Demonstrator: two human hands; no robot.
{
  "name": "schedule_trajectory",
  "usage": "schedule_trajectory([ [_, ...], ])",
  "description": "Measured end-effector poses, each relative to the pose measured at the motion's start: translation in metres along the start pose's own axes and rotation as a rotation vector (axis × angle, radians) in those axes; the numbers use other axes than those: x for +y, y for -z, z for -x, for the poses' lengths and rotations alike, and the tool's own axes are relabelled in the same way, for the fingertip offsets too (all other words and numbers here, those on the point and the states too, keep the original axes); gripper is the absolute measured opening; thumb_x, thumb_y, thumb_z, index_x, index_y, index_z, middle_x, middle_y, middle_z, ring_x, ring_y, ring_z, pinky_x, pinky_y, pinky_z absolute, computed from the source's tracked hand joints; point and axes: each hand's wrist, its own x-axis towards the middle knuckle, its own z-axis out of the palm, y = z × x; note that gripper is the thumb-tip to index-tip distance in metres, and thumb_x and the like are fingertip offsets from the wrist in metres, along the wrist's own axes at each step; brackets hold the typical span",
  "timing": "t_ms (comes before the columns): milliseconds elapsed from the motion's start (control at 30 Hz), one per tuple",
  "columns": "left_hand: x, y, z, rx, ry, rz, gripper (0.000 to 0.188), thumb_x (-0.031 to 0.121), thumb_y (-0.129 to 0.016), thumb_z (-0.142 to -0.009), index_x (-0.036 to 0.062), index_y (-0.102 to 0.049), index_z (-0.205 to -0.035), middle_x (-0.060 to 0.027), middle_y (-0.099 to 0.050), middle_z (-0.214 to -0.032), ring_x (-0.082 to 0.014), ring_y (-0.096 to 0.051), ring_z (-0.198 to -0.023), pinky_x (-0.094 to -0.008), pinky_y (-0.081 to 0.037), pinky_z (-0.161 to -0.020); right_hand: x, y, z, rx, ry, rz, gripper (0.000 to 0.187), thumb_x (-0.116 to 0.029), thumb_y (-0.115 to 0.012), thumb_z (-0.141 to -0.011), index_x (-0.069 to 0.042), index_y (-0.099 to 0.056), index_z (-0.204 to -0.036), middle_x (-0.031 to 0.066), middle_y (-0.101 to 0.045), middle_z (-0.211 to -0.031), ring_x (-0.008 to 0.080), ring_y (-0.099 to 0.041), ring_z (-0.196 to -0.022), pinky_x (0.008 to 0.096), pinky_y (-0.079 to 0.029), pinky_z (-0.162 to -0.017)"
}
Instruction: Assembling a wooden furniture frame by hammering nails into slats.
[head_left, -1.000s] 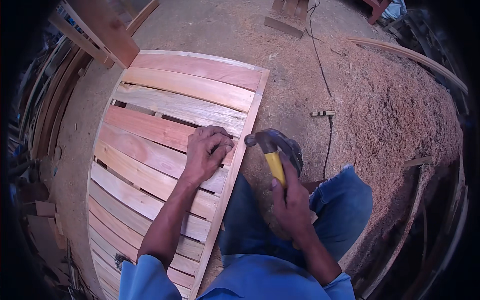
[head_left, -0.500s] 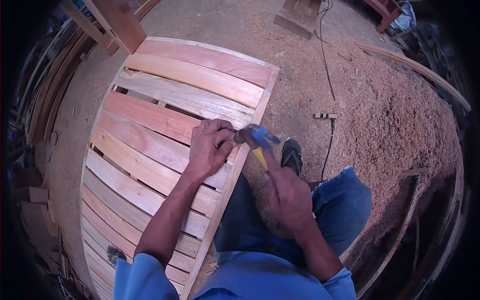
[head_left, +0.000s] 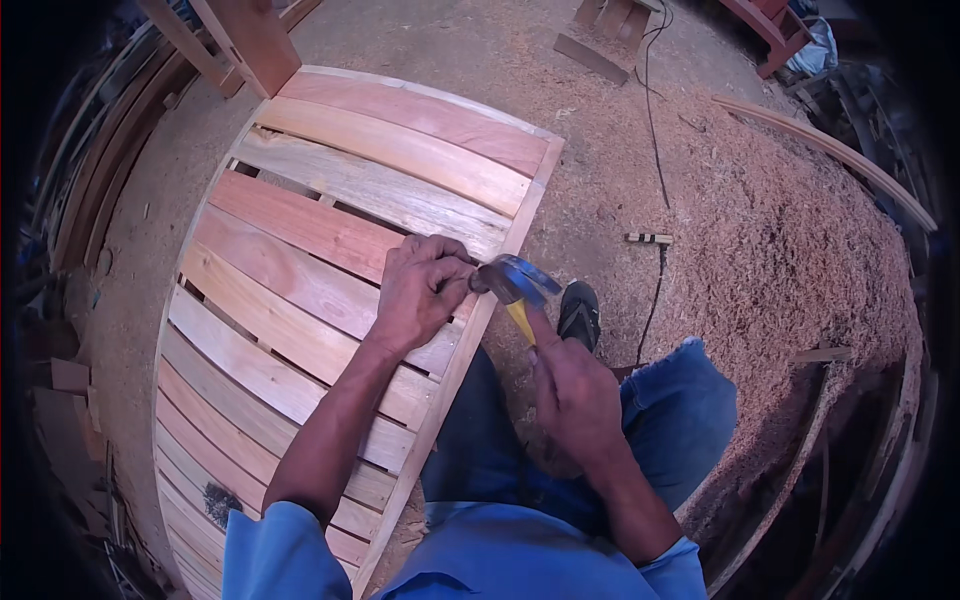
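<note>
A claw hammer [head_left: 518, 278] with a blue head and yellow handle is gripped in my right hand [head_left: 577, 398]. The hammer's face is right beside the fingertips of my left hand [head_left: 420, 292], over the right-hand rail [head_left: 530, 205] of a slatted wooden panel. My left fingers are pinched together at the end of a reddish slat [head_left: 300, 217]; whatever they hold is hidden. Pale and pink slats run across the panel, with dark gaps between some. A small dark clump [head_left: 222, 503] lies on the slats near my left elbow.
An upright wooden post [head_left: 250, 45] stands at the panel's far left corner. Wood shavings [head_left: 790, 270] cover the floor to the right, crossed by a black cord [head_left: 655, 150]. My sandalled foot [head_left: 579, 315] is beside the panel. Long boards [head_left: 105, 170] are stacked on the left.
The view has shifted slightly. My left hand keeps its pinch at the slat's end, and the hammer head stays close to those fingertips with barely any movement.
</note>
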Motion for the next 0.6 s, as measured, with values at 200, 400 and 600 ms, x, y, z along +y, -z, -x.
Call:
schedule_trajectory([
  [200,-0.009,0.041,0.013,-0.048,-0.179,-0.252,0.068,0.036,-0.097,-0.079,0.0133,-0.078,-0.140,-0.0126,-0.066,-0.142,-0.0366,-0.058,-0.137,-0.0511,-0.041,-0.120,0.020,0.023,0.012,0.184,-0.033,-0.308,0.061,-0.007,-0.065,-0.111,-0.010,-0.054,-0.171,0.0146,-0.070,-0.086,0.0178,-0.066,-0.069,0.0343,-0.055,-0.067],
  [400,-0.026,0.052,0.011,-0.145,-0.163,-0.224,0.085,0.051,-0.095,-0.080,0.0119,-0.070,-0.150,-0.0154,-0.062,-0.147,-0.0392,-0.053,-0.143,-0.0562,-0.036,-0.129,0.036,0.031,0.014,0.096,-0.442,-0.542,0.062,-0.007,-0.061,-0.115,-0.012,-0.048,-0.175,0.0081,-0.073,-0.088,0.0123,-0.067,-0.075,0.0312,-0.056,-0.070],
  [600,-0.024,0.054,0.009,-0.181,-0.118,-0.235,0.084,0.052,-0.094,-0.079,0.0143,-0.070,-0.151,-0.0137,-0.061,-0.151,-0.0392,-0.051,-0.146,-0.0558,-0.033,-0.131,0.044,0.018,0.018,0.002,-0.494,-0.588,0.061,-0.006,-0.061,-0.115,-0.012,-0.048,-0.175,0.0068,-0.074,-0.094,0.0096,-0.066,-0.079,0.0278,-0.056,-0.073],
])
